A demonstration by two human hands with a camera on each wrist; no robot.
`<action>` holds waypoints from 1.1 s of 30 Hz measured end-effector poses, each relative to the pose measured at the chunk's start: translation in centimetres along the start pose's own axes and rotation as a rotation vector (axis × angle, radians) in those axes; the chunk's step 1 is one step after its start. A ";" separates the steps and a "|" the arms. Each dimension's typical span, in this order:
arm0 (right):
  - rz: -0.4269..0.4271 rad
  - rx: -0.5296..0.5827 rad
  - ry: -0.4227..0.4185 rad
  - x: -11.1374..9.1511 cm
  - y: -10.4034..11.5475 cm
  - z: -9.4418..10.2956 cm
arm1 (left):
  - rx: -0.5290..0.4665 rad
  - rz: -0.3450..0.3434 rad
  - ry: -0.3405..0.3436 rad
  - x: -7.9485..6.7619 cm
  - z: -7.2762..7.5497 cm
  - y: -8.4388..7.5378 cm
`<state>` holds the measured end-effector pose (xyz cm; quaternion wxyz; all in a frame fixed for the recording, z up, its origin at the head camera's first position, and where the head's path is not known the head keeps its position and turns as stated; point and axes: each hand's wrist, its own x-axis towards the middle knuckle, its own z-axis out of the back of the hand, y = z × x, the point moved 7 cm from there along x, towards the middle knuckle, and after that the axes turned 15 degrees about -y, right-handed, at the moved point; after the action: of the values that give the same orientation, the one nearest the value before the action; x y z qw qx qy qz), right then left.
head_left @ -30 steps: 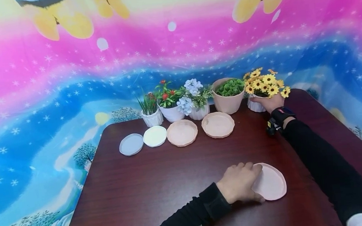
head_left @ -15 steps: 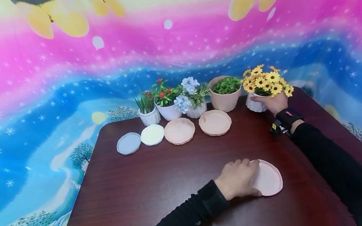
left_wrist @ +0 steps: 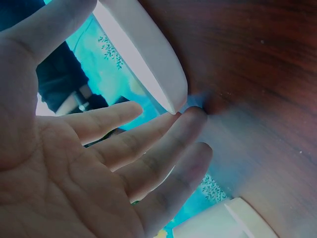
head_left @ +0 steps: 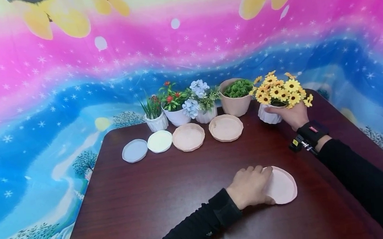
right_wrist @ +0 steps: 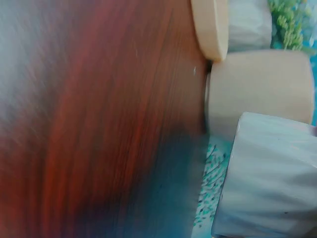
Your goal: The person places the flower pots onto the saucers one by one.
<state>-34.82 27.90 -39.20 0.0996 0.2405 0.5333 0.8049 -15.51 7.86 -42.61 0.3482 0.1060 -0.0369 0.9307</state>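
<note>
My left hand [head_left: 250,185] spans the left edge of a pale pink saucer [head_left: 283,185] on the table, thumb and fingers on its rim. In the left wrist view the saucer [left_wrist: 148,54] lies between thumb and fingers. At the back right, my right hand [head_left: 294,115] grips a white ribbed flowerpot [head_left: 268,114] with yellow daisy-like flowers [head_left: 280,91]. The right wrist view shows this flowerpot [right_wrist: 270,178] tilted, with backdrop visible between its base and the tabletop; the right fingers are hardly visible there.
Along the back edge stand a grassy plant [head_left: 156,121], a red-flowered pot [head_left: 177,116], a blue-flowered pot [head_left: 207,115] and a beige pot [head_left: 235,104]. Before them lie a grey saucer [head_left: 134,151], a white saucer [head_left: 160,141] and two peach saucers [head_left: 188,137].
My right hand has taken the yellow-flowered pot slightly off the table and tilted it. My left hand keeps its hold on the pink saucer. The head view has shifted a little.
</note>
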 end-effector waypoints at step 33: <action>0.292 0.263 0.182 -11.4 5.3 5.5 | -0.001 0.039 0.000 0.7 -0.3 0.0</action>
<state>-21.80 25.42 -35.85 -0.0991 0.2524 0.6000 0.7526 -16.04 8.36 -42.79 0.3301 0.1053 -0.0393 0.9372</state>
